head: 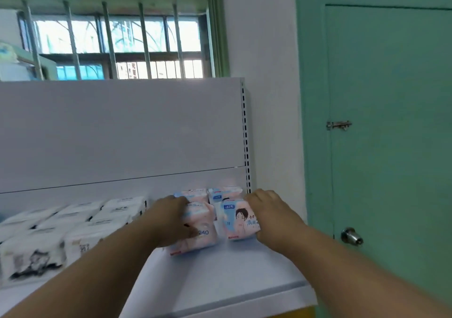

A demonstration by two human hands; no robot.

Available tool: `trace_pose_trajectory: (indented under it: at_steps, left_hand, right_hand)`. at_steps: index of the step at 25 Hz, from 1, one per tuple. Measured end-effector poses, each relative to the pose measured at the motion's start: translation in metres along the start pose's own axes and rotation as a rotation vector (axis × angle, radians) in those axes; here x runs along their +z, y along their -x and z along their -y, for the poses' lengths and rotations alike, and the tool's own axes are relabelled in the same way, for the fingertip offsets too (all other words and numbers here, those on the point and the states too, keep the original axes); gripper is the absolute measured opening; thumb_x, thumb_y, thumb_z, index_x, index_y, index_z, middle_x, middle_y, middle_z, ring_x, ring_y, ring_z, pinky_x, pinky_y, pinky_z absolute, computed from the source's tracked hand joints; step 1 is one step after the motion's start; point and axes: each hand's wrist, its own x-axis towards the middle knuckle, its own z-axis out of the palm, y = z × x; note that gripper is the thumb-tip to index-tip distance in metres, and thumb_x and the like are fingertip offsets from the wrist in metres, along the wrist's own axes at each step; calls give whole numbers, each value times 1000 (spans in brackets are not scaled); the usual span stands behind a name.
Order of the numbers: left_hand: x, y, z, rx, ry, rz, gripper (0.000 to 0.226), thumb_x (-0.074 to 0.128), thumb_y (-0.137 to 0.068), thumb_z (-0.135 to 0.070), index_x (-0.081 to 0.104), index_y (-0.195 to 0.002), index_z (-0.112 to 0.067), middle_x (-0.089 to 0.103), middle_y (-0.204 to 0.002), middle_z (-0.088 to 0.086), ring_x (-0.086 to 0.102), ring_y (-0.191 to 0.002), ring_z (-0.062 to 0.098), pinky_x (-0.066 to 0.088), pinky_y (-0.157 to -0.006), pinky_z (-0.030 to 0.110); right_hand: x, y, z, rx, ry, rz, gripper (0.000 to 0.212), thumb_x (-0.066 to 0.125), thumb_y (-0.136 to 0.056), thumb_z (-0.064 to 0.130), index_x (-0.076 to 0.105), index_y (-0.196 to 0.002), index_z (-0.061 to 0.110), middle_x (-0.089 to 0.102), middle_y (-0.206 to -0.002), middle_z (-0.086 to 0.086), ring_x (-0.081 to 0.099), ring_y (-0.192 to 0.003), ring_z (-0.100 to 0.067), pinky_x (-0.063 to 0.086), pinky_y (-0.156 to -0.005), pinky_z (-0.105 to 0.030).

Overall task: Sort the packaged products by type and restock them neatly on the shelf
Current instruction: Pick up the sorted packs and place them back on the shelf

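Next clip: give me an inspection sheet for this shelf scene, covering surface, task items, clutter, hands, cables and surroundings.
Surface: white shelf, bare at its front right.
Job's things: four pink packs at the back right, two rows of two; front-left pink pack, front-right pink pack. White packs grouped in rows to the left.
Clutter: nothing seen.
Hands: left hand grips the front-left pink pack; right hand grips the front-right one.
Cables: nothing seen.
Surroundings: barred window behind, green door with latch and knob at right.

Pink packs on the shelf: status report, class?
Left hand grips front-left pink pack. Right hand grips front-right pink pack. White packs grouped left. Nothing blocking.
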Motion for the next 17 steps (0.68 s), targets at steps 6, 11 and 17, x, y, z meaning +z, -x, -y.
trace_pose_trajectory:
  at_steps: [6, 11, 17]
  left_hand:
    - [34, -48, 16, 159, -12, -49, 76, 64, -84, -46, 24, -148, -37, 35, -145, 1, 35, -132, 24, 37, -107, 36]
    - [48, -61, 26, 230, -240, -240, 60, 51, -90, -52, 28, -145, -43, 41, -141, -7, 35, -131, 20, 30, -107, 41]
    - [65, -76, 18, 192, -272, -327, 64, 52, -92, -48, 24, -149, -34, 43, -139, 0, 38, -127, 24, 32, -106, 38]
  right_hand:
    - [19, -37, 2, 17, -85, 109, 82, 72, -80, 45, 30, -147, 25, 35, -148, 3, 31, -135, -19, 25, -112, -28]
    - [36, -69, 5, 54, 11, 107, 65, 72, -81, 33, 38, -136, 25, 45, -132, 0, 42, -120, -22, 42, -99, -35]
    - [56, -94, 11, 48, 143, 75, 60, 69, -85, 33, 37, -135, 21, 52, -128, -4, 48, -116, -26, 40, -92, -36]
